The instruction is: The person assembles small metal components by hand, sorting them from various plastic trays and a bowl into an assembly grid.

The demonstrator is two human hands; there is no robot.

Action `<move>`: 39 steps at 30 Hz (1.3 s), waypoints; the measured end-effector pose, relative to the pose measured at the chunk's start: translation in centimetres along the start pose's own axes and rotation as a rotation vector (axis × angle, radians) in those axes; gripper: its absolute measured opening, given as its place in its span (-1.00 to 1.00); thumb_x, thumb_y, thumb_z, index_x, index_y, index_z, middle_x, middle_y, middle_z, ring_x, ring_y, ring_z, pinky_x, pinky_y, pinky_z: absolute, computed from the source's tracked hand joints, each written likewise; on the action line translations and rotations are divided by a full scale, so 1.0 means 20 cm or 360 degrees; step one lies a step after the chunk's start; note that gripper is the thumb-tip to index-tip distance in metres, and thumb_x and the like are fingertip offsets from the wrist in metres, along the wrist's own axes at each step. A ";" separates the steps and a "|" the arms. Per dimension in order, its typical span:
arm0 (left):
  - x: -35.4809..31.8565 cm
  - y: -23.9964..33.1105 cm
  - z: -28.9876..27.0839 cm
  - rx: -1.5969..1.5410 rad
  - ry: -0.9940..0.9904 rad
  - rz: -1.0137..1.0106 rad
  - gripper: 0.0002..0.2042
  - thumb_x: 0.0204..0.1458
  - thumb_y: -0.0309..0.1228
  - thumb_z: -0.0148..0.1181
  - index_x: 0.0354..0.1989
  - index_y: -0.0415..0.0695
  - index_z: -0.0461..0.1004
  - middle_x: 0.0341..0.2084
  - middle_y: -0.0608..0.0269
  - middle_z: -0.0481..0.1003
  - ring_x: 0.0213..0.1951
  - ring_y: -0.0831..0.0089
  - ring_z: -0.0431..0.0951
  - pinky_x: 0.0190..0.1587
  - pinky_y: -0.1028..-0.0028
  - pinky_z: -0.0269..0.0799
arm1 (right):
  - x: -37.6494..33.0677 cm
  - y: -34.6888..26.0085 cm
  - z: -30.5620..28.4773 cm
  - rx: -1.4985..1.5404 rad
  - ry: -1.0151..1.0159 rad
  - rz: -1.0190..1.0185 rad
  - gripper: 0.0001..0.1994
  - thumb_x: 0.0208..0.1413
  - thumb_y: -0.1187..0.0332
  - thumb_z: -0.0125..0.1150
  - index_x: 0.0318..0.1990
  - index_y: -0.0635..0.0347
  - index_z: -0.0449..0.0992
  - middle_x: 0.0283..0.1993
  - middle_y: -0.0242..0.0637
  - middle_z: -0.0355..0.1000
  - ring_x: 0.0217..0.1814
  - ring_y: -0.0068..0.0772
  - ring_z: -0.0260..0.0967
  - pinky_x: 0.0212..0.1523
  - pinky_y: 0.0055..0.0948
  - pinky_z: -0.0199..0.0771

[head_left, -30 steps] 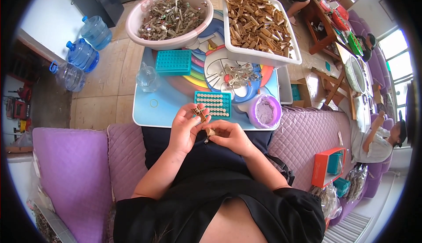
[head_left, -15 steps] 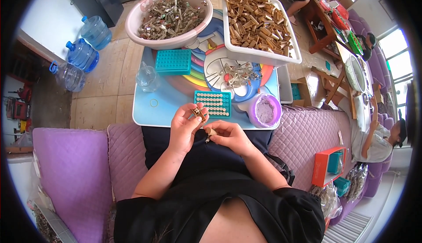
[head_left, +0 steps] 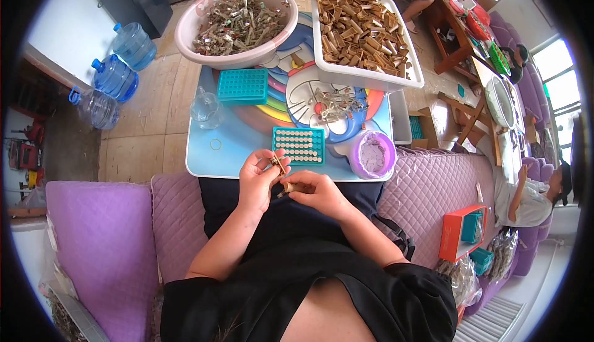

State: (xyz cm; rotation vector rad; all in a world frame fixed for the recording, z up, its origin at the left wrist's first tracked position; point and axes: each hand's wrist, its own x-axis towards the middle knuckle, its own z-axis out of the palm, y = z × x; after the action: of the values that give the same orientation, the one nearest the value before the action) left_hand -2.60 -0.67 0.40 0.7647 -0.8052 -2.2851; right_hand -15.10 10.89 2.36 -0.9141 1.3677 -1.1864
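My left hand (head_left: pixel 257 178) is closed on a small brown trough-shaped piece (head_left: pixel 278 165), held between thumb and fingers above my lap. Just to its right, my right hand (head_left: pixel 318 192) pinches a small tan cylinder (head_left: pixel 291 188) with a dark tip toward the lower left. The two pieces are close together but look apart. Beyond my hands, at the near part of the table, lies a teal rack (head_left: pixel 299 129) with rows of round pale pieces in its holes. A purple tub (head_left: pixel 373 155) with a whitish lining is to the right of the rack.
On the blue table (head_left: pixel 213 156) stand a pink basin (head_left: pixel 185 38) of tangled grey-brown pieces, a white bin (head_left: pixel 371 81) of brown trough-shaped pieces, another teal rack (head_left: pixel 243 87), a clear jug (head_left: pixel 206 110) and a small loose pile (head_left: pixel 337 104). A person (head_left: pixel 532 196) sits far right.
My right hand has turned, so the cylinder now lies more level and points left. The brown piece in my left hand is tilted differently and slightly lower.
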 end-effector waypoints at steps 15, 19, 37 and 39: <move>-0.02 0.04 0.05 -0.0002 -0.0100 0.0098 -0.68 0.15 -0.58 -0.12 0.09 -0.23 0.25 0.00 0.05 0.36 0.04 0.24 0.40 0.09 0.27 0.38 | 0.00 -0.09 -0.05 -0.0302 0.0411 -0.0156 -0.65 -0.06 0.56 0.23 -0.03 0.22 0.47 -0.30 -0.47 0.29 -0.25 -0.66 0.25 -0.17 -0.62 0.33; -0.04 0.05 0.10 0.0015 -0.0099 0.0054 -0.68 0.14 -0.60 -0.10 0.09 -0.22 0.27 0.01 0.12 0.36 0.05 0.34 0.39 0.09 0.34 0.38 | 0.07 -0.09 0.02 -0.0119 0.0656 -0.0400 -0.62 -0.11 0.61 0.28 -0.06 0.26 0.43 -0.33 -0.47 0.29 -0.28 -0.67 0.23 -0.19 -0.63 0.30; -0.03 0.05 0.06 -0.0417 -0.0308 -0.0189 -0.68 0.04 -0.67 0.04 0.02 -0.28 0.33 -0.09 0.13 0.43 -0.04 0.37 0.46 0.04 0.46 0.38 | 0.13 -0.09 0.04 -0.0534 0.0782 -0.0545 -0.65 -0.26 0.51 0.40 -0.23 0.22 0.46 -0.39 -0.33 0.41 -0.37 -0.46 0.34 -0.27 -0.52 0.39; -0.04 0.01 0.07 -0.0049 -0.0327 0.0062 -0.67 0.03 -0.67 0.07 0.02 -0.29 0.33 -0.08 0.13 0.43 -0.03 0.39 0.45 0.05 0.49 0.35 | 0.13 -0.08 0.06 -0.0654 0.0787 -0.0603 -0.66 -0.26 0.52 0.39 -0.25 0.21 0.45 -0.40 -0.31 0.41 -0.37 -0.41 0.35 -0.28 -0.49 0.39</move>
State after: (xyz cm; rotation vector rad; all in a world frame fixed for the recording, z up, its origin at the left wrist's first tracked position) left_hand -2.98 0.22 1.65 0.5011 -0.8666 -2.3616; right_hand -14.44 7.79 3.45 -1.2635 1.9437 -1.5152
